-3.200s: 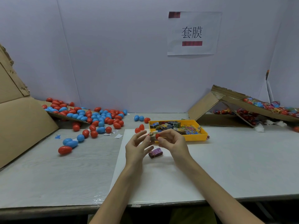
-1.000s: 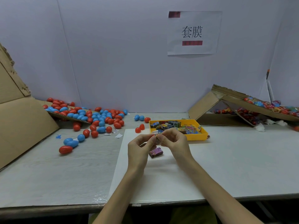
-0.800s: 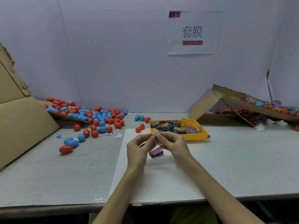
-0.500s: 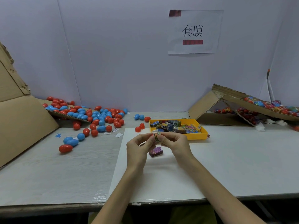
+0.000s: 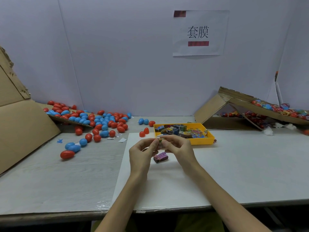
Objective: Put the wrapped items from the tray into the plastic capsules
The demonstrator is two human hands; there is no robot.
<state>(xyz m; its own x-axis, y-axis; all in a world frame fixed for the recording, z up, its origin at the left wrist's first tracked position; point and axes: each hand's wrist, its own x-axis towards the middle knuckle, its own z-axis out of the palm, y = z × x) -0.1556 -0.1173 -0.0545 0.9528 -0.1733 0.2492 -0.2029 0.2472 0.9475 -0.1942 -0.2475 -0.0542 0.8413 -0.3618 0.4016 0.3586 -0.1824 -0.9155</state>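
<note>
- I see the left hand (image 5: 143, 152) and right hand (image 5: 179, 148) both pinching one wrapped item (image 5: 160, 141) at frame centre.
- The yellow tray (image 5: 200, 141) sits just behind them.
- Capsules (image 5: 100, 122) lie scattered at centre left.

1. A sheet (image 5: 167, 185) lies on the tabletop (image 5: 50, 181), reaching its near edge
2. The tray (image 5: 192, 141) stands at the sheet's far edge, with wrapped items (image 5: 180, 130) heaped in it
3. A loose wrapped item (image 5: 160, 157) lies on the sheet, before the tray
4. The left grip (image 5: 142, 153) and right grip (image 5: 180, 149) meet above it, pinching a held wrapped item (image 5: 160, 141) between them
5. Capsules (image 5: 100, 121) spread left of the tray, many on a cardboard flap (image 5: 70, 120) behind
6. A cardboard box (image 5: 234, 106) sits behind and to the right of the tray
7. A paper sign (image 5: 200, 32) hangs on the wall behind
</note>
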